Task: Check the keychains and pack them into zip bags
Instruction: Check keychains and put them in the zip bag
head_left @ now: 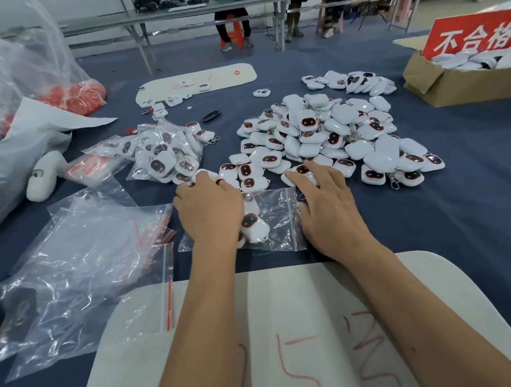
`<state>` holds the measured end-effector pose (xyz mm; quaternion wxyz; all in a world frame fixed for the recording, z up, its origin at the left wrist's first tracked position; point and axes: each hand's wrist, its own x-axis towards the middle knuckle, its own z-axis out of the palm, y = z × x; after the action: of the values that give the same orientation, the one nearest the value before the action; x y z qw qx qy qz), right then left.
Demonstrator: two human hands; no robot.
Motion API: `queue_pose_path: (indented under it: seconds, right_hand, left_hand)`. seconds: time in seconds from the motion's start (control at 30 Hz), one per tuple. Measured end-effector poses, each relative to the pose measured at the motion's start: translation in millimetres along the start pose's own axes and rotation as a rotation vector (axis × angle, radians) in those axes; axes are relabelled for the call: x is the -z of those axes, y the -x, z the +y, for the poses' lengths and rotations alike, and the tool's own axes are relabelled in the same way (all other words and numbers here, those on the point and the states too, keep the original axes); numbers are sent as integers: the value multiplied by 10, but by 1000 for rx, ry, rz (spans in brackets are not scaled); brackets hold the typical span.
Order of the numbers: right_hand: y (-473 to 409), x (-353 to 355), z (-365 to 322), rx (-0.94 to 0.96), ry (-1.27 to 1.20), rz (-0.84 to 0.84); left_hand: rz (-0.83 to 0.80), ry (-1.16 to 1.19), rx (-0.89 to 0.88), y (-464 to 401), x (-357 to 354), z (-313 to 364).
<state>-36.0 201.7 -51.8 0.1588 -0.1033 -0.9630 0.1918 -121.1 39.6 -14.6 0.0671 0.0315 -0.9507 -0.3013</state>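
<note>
A clear zip bag (278,221) lies flat on the blue table between my hands, with a couple of white keychains (254,228) inside it. My left hand (208,209) rests palm down on the bag's left part, fingers spread towards loose keychains. My right hand (327,208) lies flat on the bag's right end by its red zip strip, its fingertips touching a keychain (301,171) at the edge of the big pile (333,132). The keychains are white rounded squares with a dark oval face ringed in red.
Empty zip bags (85,257) are heaped at the left. Filled bags (160,156) lie behind them. A cardboard box (459,82) with a red sign stands at the far right. A white board (282,322) with red marks lies under my forearms. Large plastic sacks (27,94) stand far left.
</note>
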Motion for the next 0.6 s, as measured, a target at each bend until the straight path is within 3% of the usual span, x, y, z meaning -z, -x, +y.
queue_pose_path:
  seconds: [0.37,0.6]
  right_hand:
    - [-14,-15,-1,-25,-1,4]
    - [-2,12,-40,-52,-4,6]
  left_hand:
    - [-260,-343,-107,-456,-38,127]
    - [-279,-144,-350,-420,-84,291]
